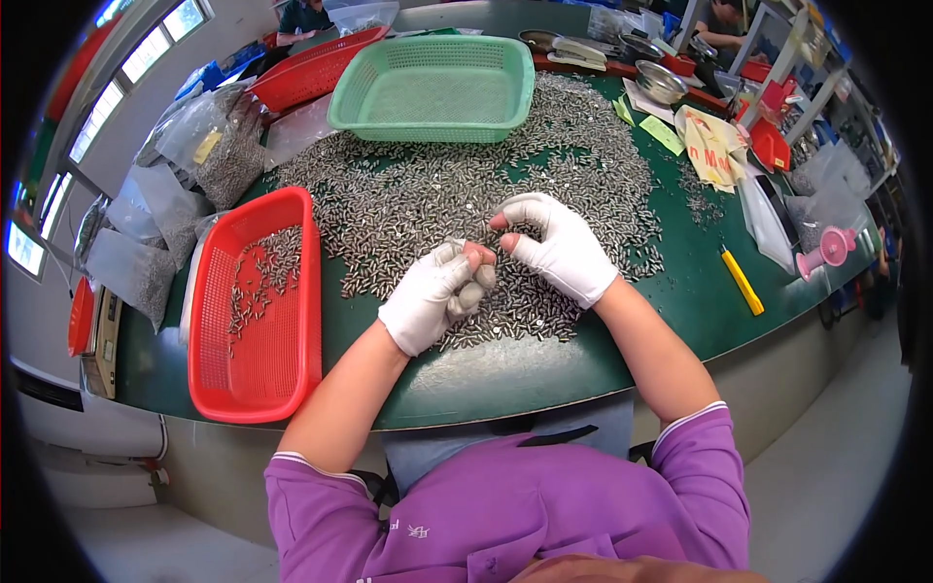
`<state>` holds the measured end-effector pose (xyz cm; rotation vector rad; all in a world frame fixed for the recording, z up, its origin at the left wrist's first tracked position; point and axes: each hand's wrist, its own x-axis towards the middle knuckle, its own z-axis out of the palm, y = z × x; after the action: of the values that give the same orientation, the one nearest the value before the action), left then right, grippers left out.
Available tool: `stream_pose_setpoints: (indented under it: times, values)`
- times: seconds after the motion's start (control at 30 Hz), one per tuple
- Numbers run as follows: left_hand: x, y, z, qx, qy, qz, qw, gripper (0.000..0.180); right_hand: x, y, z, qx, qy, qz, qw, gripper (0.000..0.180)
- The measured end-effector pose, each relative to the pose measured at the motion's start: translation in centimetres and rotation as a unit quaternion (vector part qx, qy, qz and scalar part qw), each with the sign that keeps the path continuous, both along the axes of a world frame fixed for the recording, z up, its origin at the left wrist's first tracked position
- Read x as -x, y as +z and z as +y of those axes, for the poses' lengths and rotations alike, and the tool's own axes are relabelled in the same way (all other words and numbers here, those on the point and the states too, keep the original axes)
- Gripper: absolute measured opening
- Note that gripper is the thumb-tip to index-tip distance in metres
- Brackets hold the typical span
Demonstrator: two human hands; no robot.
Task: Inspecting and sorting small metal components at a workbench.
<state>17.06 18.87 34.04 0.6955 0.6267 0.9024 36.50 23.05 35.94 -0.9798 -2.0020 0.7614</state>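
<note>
I have both gloved hands near the middle of my view, just over a broad spread of small metal pieces (389, 199) on the dark green table (700, 311). The left hand (437, 291) is curled, its thumb close against the forefinger; I can't tell whether a piece sits in that grip. The right hand (564, 248) faces it with thumb and forefinger a little apart, and I see nothing between those tips. Pieces lie beyond both hands, in between them and nearer the person's body, closely crowded around the gloves.

To the left of the left hand, well apart from it, I see a red basket (262, 364) with some of the same pieces scattered inside. A green basket (432, 87) stands past the spread, at its far edge.

For writing, I find bold red letters on a crumpled cream-coloured bag (714, 146) at the far right, and a small white mark on the chest of the purple shirt (603, 505). A yellow label (207, 146) on a clear bag (228, 165) of pieces is too small for me to read.
</note>
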Motion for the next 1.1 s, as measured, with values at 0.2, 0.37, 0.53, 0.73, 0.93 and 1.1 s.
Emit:
stream_pose_setpoints:
  times: [0.2,0.37,0.53,0.73,0.93,1.1]
  values:
    - [0.0,-0.1,0.0,0.005,0.013,0.002,1.000,0.014,0.5,-0.1,-0.7,-0.006,0.082,0.054,0.995,0.021]
    - [-0.4,0.1,-0.3,0.019,0.036,0.054,0.998,0.014,0.7,-0.1,-1.0,0.020,0.109,0.047,0.993,0.015]
    - [-0.1,0.0,-0.2,-0.004,0.027,0.045,0.999,0.018,0.5,0.6,-0.8,-0.045,0.091,0.023,0.995,0.013]
    - [-0.2,0.2,-0.2,-0.009,0.007,0.089,0.996,0.019,0.7,-0.4,-0.5,-0.055,0.138,0.012,0.989,0.016]
    - [0.1,-0.4,0.1,-0.008,-0.004,0.022,1.000,0.020,0.3,-2.2,0.5,-0.155,-0.011,-0.169,0.973,0.025]
    - [0.1,-0.1,-0.1,0.025,0.004,0.006,1.000,0.024,0.8,-2.3,0.6,-0.160,-0.012,-0.217,0.963,0.016]
